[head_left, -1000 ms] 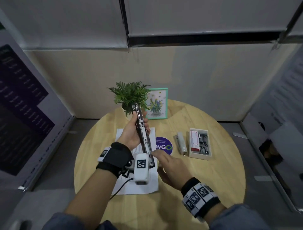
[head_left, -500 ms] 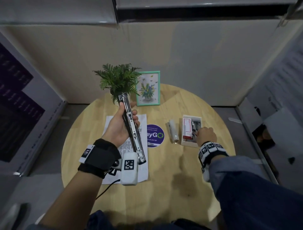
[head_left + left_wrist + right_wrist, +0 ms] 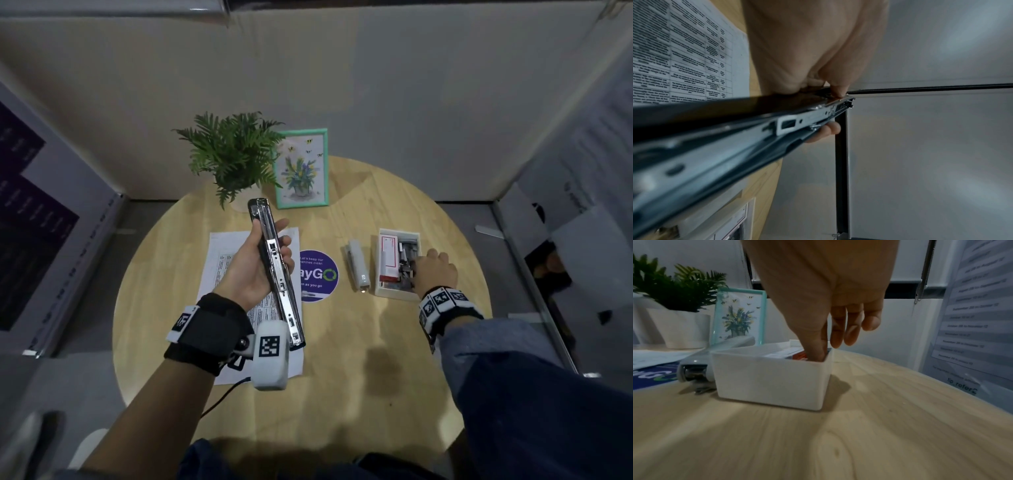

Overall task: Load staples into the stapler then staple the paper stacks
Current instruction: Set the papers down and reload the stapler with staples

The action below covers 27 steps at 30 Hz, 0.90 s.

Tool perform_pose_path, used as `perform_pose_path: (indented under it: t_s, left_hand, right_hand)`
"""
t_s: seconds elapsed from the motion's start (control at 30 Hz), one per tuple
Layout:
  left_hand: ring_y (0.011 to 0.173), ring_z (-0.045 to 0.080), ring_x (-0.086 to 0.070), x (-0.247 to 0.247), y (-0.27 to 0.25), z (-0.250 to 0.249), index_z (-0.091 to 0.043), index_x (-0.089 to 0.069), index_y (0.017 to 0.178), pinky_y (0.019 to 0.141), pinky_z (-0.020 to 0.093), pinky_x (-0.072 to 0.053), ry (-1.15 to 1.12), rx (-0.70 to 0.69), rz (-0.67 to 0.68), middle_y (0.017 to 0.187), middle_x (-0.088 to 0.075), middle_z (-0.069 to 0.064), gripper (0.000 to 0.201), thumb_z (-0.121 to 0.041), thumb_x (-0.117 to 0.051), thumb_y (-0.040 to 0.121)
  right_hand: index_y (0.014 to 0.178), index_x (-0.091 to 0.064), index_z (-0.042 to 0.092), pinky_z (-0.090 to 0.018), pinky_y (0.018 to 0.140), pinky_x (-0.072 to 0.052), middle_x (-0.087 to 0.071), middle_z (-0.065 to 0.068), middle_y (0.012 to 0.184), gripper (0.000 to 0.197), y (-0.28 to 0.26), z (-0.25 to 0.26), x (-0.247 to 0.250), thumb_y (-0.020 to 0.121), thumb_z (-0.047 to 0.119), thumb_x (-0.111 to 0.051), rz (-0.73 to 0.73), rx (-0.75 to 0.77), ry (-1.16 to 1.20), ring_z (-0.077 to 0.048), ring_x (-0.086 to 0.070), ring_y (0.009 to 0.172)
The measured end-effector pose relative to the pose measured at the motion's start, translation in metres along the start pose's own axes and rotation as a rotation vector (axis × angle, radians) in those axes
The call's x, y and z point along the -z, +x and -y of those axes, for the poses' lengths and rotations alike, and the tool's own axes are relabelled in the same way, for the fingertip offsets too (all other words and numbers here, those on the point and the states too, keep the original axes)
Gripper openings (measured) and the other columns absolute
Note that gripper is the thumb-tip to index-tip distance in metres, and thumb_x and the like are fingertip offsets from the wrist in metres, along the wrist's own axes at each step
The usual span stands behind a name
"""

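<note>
My left hand (image 3: pixel 251 274) holds a long black-and-silver stapler (image 3: pixel 276 274) swung open, its metal channel facing up, above the printed paper stack (image 3: pixel 222 260). In the left wrist view the left hand's (image 3: pixel 807 48) thumb and fingers wrap the stapler (image 3: pixel 735 133) near its far end, with the paper (image 3: pixel 684 56) behind. My right hand (image 3: pixel 436 270) reaches into the white box (image 3: pixel 390 294) that holds loose staples (image 3: pixel 407 251) and a red-and-white packet (image 3: pixel 388 257). The right hand's (image 3: pixel 824 288) forefinger dips behind the box (image 3: pixel 768 378) wall, so its tip is hidden.
A small grey stapler (image 3: pixel 358 269) lies just left of the box, beside a round purple sticker (image 3: pixel 318 274). A potted fern (image 3: pixel 233 154) and a green-framed picture (image 3: pixel 301 168) stand at the back of the round wooden table (image 3: pixel 342 377). Panels wall in both sides.
My right hand left the open stapler and went right to the white box, where its fingers now dip inside. The left hand keeps the stapler raised over the paper.
</note>
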<state>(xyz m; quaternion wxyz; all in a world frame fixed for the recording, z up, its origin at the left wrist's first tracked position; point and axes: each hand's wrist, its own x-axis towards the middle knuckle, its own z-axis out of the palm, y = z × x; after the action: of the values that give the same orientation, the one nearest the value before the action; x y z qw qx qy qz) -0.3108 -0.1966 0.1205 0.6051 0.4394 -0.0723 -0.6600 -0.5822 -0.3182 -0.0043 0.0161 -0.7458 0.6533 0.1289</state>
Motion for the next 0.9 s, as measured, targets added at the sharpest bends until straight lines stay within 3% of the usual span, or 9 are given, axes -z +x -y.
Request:
perform_pose_path:
  t_s: [0.13,0.2,0.33,0.4,0.47,0.53,0.63,0.77,0.9]
  left_hand:
    - [0.049,0.008,-0.05,-0.005,0.0,0.003,-0.011,-0.059,0.109,0.05,0.019,-0.048,0.028,0.033,0.023,0.068,-0.055,-0.001,0.044,-0.044,-0.033,0.098]
    - [0.05,0.01,-0.049,-0.008,-0.002,0.003,-0.01,-0.059,0.106,0.05,0.02,-0.047,0.057,0.044,0.021,0.072,-0.054,0.001,0.039,-0.039,-0.033,0.099]
    - [0.05,0.012,-0.05,-0.013,-0.008,0.006,-0.009,-0.048,0.096,0.048,0.023,-0.048,0.133,0.016,-0.01,0.078,-0.051,0.004,0.028,-0.033,-0.034,0.1]
    - [0.051,0.012,-0.051,-0.014,-0.013,0.007,-0.016,-0.047,0.094,0.049,0.023,-0.048,0.187,-0.028,0.019,0.08,-0.052,0.005,0.023,-0.031,-0.032,0.101]
    - [0.051,0.012,-0.051,-0.015,-0.019,0.007,-0.019,-0.047,0.093,0.049,0.022,-0.047,0.238,-0.046,0.055,0.079,-0.052,0.005,0.022,-0.031,-0.032,0.102]
    - [0.051,0.011,-0.051,-0.017,-0.025,0.008,-0.019,-0.048,0.099,0.049,0.022,-0.046,0.274,-0.052,0.08,0.079,-0.052,0.004,0.021,-0.032,-0.032,0.101]
    - [0.051,0.01,-0.052,-0.019,-0.032,0.009,-0.018,-0.049,0.106,0.049,0.022,-0.046,0.294,-0.048,0.093,0.079,-0.052,0.003,0.025,-0.036,-0.033,0.1]
    - [0.05,0.009,-0.054,-0.021,-0.039,0.011,-0.012,-0.046,0.11,0.05,0.023,-0.048,0.326,-0.042,0.121,0.08,-0.054,0.002,0.037,-0.045,-0.036,0.097]
    - [0.048,0.009,-0.053,-0.022,-0.042,0.013,-0.011,-0.045,0.111,0.049,0.022,-0.048,0.34,-0.036,0.132,0.08,-0.053,0.002,0.041,-0.048,-0.036,0.096]
  right_hand:
    - [0.111,-0.061,0.009,-0.039,0.087,-0.045,-0.058,-0.012,0.116,0.024,-0.003,0.002,0.012,0.089,0.012,-0.052,-0.019,0.04,0.026,-0.03,-0.049,0.112]
    - [0.102,-0.063,0.007,-0.037,0.078,-0.046,-0.065,-0.015,0.107,0.018,-0.008,0.01,0.032,0.09,0.01,-0.051,-0.059,0.036,0.19,-0.032,-0.056,0.103]
    - [0.087,-0.067,0.007,-0.027,0.066,-0.044,-0.07,-0.008,0.085,0.009,-0.03,0.041,0.095,0.084,0.017,-0.067,-0.224,0.149,0.887,-0.021,-0.06,0.077]
    - [0.082,-0.069,0.01,-0.02,0.067,-0.046,-0.071,-0.006,0.078,0.002,-0.052,0.061,0.131,0.082,0.012,-0.069,-0.214,0.285,1.271,-0.014,-0.061,0.073]
    - [0.083,-0.07,0.013,-0.016,0.064,-0.05,-0.071,-0.004,0.077,0.005,-0.074,0.078,0.158,0.083,0.008,-0.068,-0.155,0.429,1.482,-0.012,-0.063,0.074]
    - [0.086,-0.071,0.013,-0.021,0.062,-0.054,-0.072,-0.007,0.079,0.007,-0.089,0.091,0.17,0.083,0.008,-0.067,-0.114,0.542,1.526,-0.013,-0.064,0.076]
    - [0.087,-0.072,0.012,-0.03,0.072,-0.055,-0.071,-0.004,0.083,0.006,-0.1,0.102,0.17,0.082,0.009,-0.069,-0.126,0.595,1.467,-0.01,-0.063,0.079]
    - [0.088,-0.072,0.01,-0.023,0.079,-0.055,-0.069,0.0,0.082,0.008,-0.106,0.104,0.166,0.083,0.006,-0.068,-0.123,0.61,1.452,-0.006,-0.064,0.08]
    - [0.088,-0.072,0.008,-0.014,0.077,-0.052,-0.069,0.002,0.081,0.008,-0.111,0.104,0.166,0.082,0.005,-0.068,-0.134,0.607,1.424,-0.006,-0.065,0.08]
